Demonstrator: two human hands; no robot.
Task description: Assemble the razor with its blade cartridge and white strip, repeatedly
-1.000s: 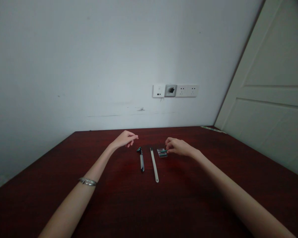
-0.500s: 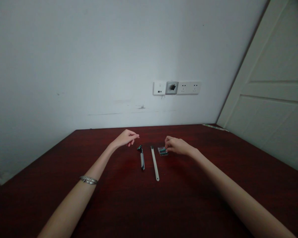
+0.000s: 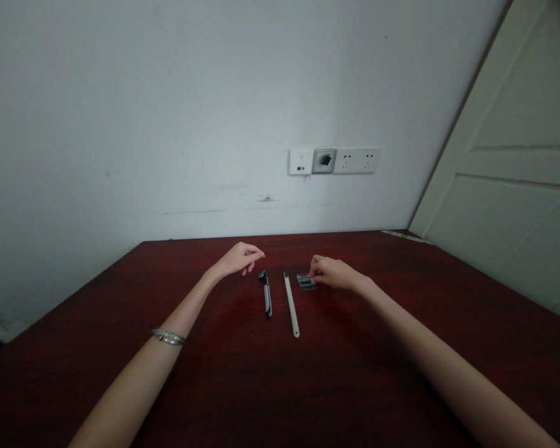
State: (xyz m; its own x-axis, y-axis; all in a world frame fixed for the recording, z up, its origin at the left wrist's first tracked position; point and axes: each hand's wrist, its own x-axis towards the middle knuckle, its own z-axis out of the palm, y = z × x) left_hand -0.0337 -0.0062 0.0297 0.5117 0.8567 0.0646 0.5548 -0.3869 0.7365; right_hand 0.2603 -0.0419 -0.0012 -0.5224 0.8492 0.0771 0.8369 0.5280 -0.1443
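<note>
My right hand (image 3: 333, 272) has its fingertips pinched at the right edge of a small clear plastic case (image 3: 306, 283). Dark green strips, which look like razor cartridges, sit in the case, and it lies flat on the table. My left hand (image 3: 242, 257) hovers over the table with curled fingers, thumb and forefinger close together, and nothing visible in them. Just right of it and nearer to me lies a razor (image 3: 267, 298) with a black-and-grey handle, its head pointing away. Between razor and case rests a slim white stick (image 3: 292, 308) with a dark far tip and a holed near end.
The dark red wooden table (image 3: 280, 392) reaches back to a white wall. Sockets (image 3: 356, 161) and a switch plate (image 3: 324, 161) are set in the wall above it. A white panelled door (image 3: 518, 162) stands at the right. A pale strip (image 3: 406, 236) lies along the table's far right edge.
The view has tipped slightly, so everything sits a little higher. My right fingers have come slightly further over the case's edge. My left hand has hardly moved.
</note>
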